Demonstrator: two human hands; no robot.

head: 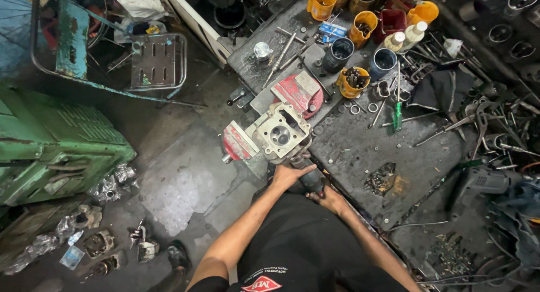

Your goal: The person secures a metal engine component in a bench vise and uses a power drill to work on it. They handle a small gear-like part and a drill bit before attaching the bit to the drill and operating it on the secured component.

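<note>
A grey metal cylinder head (281,133) is clamped in a red bench vise (239,143) at the edge of a dark, greasy workbench (360,151). My left hand (288,174) grips the front of a dark power tool (308,176) whose tip meets the head's lower right side. My right hand (329,199) holds the rear of the same tool, close to my black shirt. The tool's tip is hidden by the head and my fingers.
Yellow cups (353,81) and dark cups (337,54) with parts, rings, wrenches and a green-handled screwdriver (397,116) litter the bench. A drill (486,182) lies at right. A green machine (50,140), a metal frame (154,61) and engine parts (101,244) occupy the floor at left.
</note>
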